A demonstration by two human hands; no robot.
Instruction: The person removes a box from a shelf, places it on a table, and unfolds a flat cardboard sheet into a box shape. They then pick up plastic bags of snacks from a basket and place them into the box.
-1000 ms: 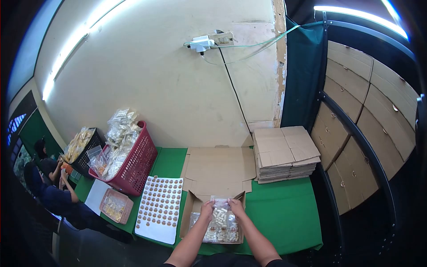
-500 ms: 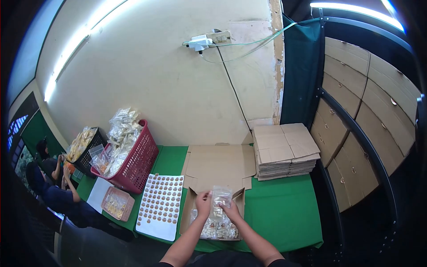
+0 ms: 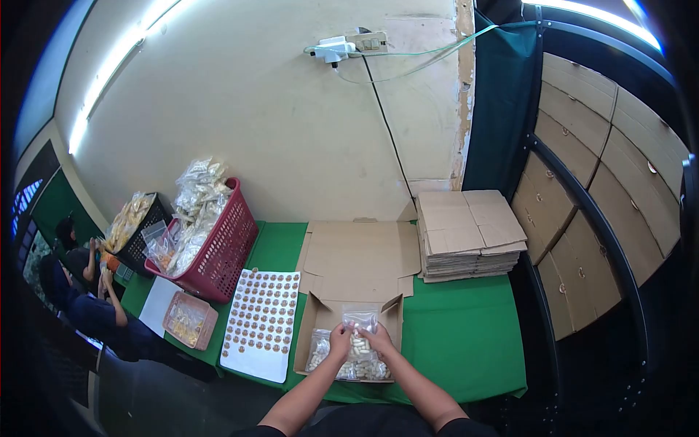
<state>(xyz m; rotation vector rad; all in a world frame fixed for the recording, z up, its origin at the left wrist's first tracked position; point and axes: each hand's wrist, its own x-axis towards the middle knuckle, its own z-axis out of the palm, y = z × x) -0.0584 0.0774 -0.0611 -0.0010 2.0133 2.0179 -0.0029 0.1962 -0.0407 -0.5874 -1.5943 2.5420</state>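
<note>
A clear plastic bag [image 3: 360, 344] with white pieces inside hangs over the open cardboard box [image 3: 309, 324]. My left hand [image 3: 340, 342] is closed on the bag's left side, and my right hand [image 3: 378, 341] grips its right side. Beneath and beside it, more clear bags of white pieces [image 3: 319, 349] lie in the box. The box's lid [image 3: 360, 251] is folded back flat on the green table. To the left of the box lies a white sheet with rows of round brown stickers [image 3: 261, 320].
A red basket [image 3: 226, 255] of filled bags, a pink tray [image 3: 191, 320] and a black basket [image 3: 149, 240] stand left. Flattened cardboard [image 3: 472, 233] is stacked at the back right. Two people [image 3: 91, 306] are at the far left; shelved boxes [image 3: 575, 182] stand right.
My left hand has come onto the bag's left side, beside my right hand. The view has shifted slightly, and more of the box interior shows.
</note>
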